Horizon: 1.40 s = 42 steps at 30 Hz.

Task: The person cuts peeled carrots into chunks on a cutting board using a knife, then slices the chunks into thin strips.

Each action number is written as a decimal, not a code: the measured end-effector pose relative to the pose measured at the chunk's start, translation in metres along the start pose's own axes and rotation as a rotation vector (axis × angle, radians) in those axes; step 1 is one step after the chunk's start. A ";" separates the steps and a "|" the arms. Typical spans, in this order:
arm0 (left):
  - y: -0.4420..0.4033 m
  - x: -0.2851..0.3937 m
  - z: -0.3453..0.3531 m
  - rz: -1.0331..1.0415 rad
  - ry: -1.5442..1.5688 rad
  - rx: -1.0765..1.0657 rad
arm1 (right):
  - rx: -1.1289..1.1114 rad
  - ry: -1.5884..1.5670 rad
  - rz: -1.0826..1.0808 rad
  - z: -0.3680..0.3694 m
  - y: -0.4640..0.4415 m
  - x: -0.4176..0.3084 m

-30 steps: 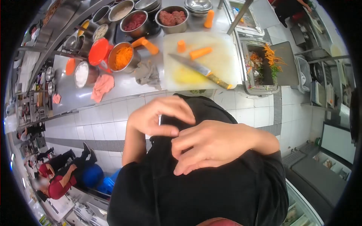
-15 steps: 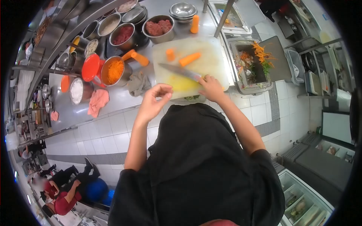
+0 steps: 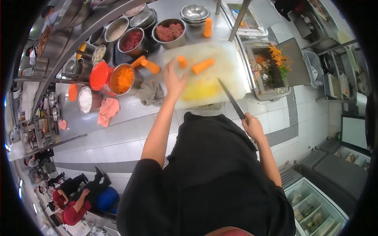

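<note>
My right hand is closed round the handle of a kitchen knife, its blade slanting up and left over the front right corner of the white cutting board. Above the board's left part my left hand reaches out with fingers apart, holding nothing. Just beyond its fingertips lies a short carrot piece. A longer peeled carrot piece rests to the right of that. Left of the board are another peeled carrot and a grey cloth. Yellow colouring marks the board's near part.
A metal pot of shredded carrot, bowls of raw meat and stacked metal bowls surround the board. One carrot stands upright behind it. A scrap bin with peelings is at the right. Other people are at lower left.
My right hand has lifted the knife off the board and drawn it back toward my body, to the right. My left hand has moved forward over the board toward the short carrot piece.
</note>
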State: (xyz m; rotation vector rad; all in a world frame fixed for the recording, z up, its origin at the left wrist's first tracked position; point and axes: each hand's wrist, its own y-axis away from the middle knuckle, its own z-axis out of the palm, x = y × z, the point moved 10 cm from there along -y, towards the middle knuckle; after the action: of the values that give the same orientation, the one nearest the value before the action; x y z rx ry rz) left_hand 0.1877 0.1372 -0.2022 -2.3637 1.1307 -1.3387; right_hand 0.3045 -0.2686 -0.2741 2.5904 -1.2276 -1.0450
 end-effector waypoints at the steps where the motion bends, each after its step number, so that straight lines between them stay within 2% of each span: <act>1: -0.014 0.001 0.008 0.078 -0.051 0.042 | -0.002 -0.005 0.007 0.006 -0.001 0.007; 2: -0.026 -0.017 0.024 0.080 -0.051 0.035 | 0.059 0.054 0.004 0.007 -0.007 0.013; 4: -0.029 -0.085 0.094 -0.143 0.215 -0.338 | 0.121 0.110 0.003 0.005 -0.018 0.009; 5: -0.031 -0.102 0.104 -0.140 0.213 -0.341 | 0.080 0.131 0.021 0.004 -0.023 -0.002; 7: -0.017 -0.150 0.133 -0.630 0.748 -0.387 | 0.043 0.152 0.035 0.007 -0.035 -0.004; 8: -0.017 -0.142 0.126 -0.627 0.745 -0.388 | 0.012 0.168 0.063 0.019 -0.041 0.005; 10: 0.005 -0.129 0.105 -0.987 1.374 -0.108 | -0.031 0.179 0.082 0.031 -0.046 0.013; 11: 0.010 -0.127 0.094 -0.992 1.362 -0.096 | -0.012 0.169 0.097 0.032 -0.047 0.014; 13: 0.016 -0.105 0.079 -0.949 1.683 -0.212 | 0.003 0.170 0.092 0.033 -0.048 0.014; 16: 0.025 -0.075 0.052 -1.012 1.766 -0.186 | 0.015 0.189 0.074 0.031 -0.050 0.011; 20: 0.031 -0.063 0.032 -1.023 1.757 -0.183 | -0.001 0.174 0.083 0.033 -0.051 0.013; 23: 0.031 -0.063 0.024 -0.927 1.661 -0.260 | 0.032 0.171 0.075 0.033 -0.052 0.014; 25: 0.028 -0.078 0.023 -0.783 1.374 -0.269 | 0.034 0.175 0.071 0.035 -0.054 0.013; 26: 0.028 -0.081 0.028 -0.782 1.382 -0.278 | 0.036 0.178 0.075 0.033 -0.052 0.011; 28: 0.011 -0.082 0.006 -0.398 0.729 -0.154 | 0.057 0.220 0.072 0.030 -0.052 0.008; 29: 0.014 -0.085 0.012 -0.398 0.744 -0.168 | 0.068 0.258 0.058 0.029 -0.052 0.002; 31: 0.022 -0.082 0.012 -0.215 0.225 -0.210 | 0.093 0.268 0.075 0.028 -0.051 -0.004; 32: 0.028 -0.088 0.016 -0.214 0.235 -0.219 | 0.116 0.272 0.069 0.026 -0.053 -0.009; 34: 0.041 -0.111 0.022 -0.393 0.346 -0.159 | 0.106 0.260 0.092 0.027 -0.057 -0.012; 35: 0.042 -0.104 0.023 -0.389 0.355 -0.172 | 0.089 0.245 0.103 0.029 -0.058 -0.012; 37: 0.040 -0.074 -0.009 -0.226 0.258 0.031 | 0.061 0.230 0.135 0.032 -0.060 -0.010; 38: 0.043 -0.064 -0.015 -0.220 0.266 0.020 | 0.068 0.227 0.148 0.032 -0.059 -0.007; 40: 0.051 -0.005 -0.046 0.238 -0.114 0.252 | 0.062 0.210 0.123 0.033 -0.061 -0.006; 41: 0.054 -0.005 -0.012 0.265 0.016 -0.052 | 0.067 0.210 0.135 0.033 -0.061 -0.003; 42: 0.051 0.007 0.000 0.263 0.023 -0.056 | 0.081 0.206 0.126 0.032 -0.061 -0.003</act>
State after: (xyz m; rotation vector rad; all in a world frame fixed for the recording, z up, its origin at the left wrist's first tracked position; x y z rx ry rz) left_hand 0.1630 0.0975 -0.2235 -2.1474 1.4442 -1.2600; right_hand 0.3226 -0.2193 -0.3182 2.5616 -1.3845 -0.6997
